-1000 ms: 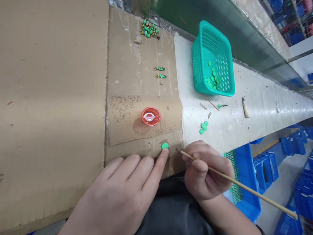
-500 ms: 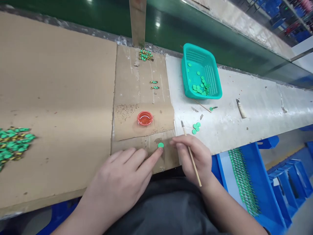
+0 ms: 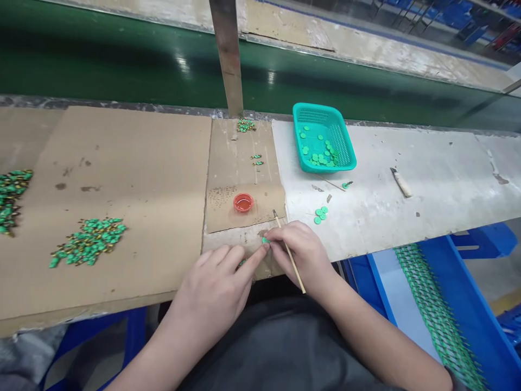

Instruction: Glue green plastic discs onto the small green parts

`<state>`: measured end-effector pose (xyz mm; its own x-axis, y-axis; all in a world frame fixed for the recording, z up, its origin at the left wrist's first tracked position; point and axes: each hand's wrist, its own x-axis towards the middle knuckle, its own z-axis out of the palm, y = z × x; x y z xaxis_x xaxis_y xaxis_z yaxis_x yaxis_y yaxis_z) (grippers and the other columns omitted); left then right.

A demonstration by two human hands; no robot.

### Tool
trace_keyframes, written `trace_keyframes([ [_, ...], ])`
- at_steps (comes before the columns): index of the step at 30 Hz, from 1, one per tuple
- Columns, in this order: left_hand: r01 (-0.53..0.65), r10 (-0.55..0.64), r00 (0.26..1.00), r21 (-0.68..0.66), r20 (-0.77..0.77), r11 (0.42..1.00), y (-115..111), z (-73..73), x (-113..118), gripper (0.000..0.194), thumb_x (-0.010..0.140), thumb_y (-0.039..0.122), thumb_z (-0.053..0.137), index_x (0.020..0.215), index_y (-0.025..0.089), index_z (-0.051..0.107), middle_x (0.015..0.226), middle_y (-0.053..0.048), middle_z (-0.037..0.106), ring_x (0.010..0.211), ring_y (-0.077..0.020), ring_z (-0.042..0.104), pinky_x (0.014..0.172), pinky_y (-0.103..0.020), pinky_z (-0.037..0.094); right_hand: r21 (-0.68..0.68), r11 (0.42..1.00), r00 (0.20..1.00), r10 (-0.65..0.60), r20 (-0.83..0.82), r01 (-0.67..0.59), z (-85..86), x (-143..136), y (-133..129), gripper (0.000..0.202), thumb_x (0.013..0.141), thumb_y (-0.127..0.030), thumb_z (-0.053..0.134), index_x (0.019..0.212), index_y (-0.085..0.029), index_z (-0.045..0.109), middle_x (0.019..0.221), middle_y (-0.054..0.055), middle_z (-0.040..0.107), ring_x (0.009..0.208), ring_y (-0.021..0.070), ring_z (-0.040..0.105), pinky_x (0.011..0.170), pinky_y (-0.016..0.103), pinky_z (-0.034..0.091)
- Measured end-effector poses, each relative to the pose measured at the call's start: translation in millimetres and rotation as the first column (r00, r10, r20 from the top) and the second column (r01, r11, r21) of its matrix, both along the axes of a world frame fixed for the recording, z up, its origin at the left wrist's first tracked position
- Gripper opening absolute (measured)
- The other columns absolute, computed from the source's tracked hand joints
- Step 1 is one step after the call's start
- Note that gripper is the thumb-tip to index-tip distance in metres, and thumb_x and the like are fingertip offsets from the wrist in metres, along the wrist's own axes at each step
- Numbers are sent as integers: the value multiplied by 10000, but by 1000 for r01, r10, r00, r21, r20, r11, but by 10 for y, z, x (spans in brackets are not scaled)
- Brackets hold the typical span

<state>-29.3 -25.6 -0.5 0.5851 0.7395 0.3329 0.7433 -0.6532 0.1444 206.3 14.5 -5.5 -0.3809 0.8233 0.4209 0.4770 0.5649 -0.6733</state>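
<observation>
One camera rides up on the person's head, looking forward and down across the counter (image 3: 374,217)! Left hand (image 3: 220,278) and right hand (image 3: 312,256) sit near, below centre, as the view runs beyond to a green strip (image 3: 122,65).

text: none readable | labels, brands, numbers, signs: none readable | upper right: seemingly too blurred to tell

The way forward and rightward from the right hand (image 3: 301,252) is obstructed by loose buttons (image 3: 321,214), behind which a basket (image 3: 324,169) is placed. The gap between those buttons and the cup (image 3: 243,210) is narrowed by the brush (image 3: 292,259). Broader room is left on the cardboard (image 3: 163,184), between the cup and the pile of green pieces (image 3: 90,242).
</observation>
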Motion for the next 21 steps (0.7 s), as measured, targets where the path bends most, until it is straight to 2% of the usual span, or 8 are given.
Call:
trace_keyframes([
  [6, -27, 27, 999, 4, -36, 1000, -59, 8, -3, 443, 1114, 109, 517, 1503, 177, 718, 947, -36, 689, 831, -244, 631, 728, -395, 476, -6, 1000, 1000, -12, -5, 12, -28, 4, -24, 188, 1106, -86, 678, 1157, -252, 751, 1128, 71, 896, 981, 250, 784, 887, 406, 660],
  [21, -32, 32, 999, 12, 27, 999, -69, -54, -9, 444, 1135, 104, 516, 1544, 180, 672, 966, -26, 678, 832, -244, 598, 737, -377, 420, -53, 998, 997, -35, -61, 32, -56, 36, -13, 216, 1066, -57, 708, 1153, -249, 755, 1108, 49, 893, 1012, 226, 817, 918, 371, 676],
])
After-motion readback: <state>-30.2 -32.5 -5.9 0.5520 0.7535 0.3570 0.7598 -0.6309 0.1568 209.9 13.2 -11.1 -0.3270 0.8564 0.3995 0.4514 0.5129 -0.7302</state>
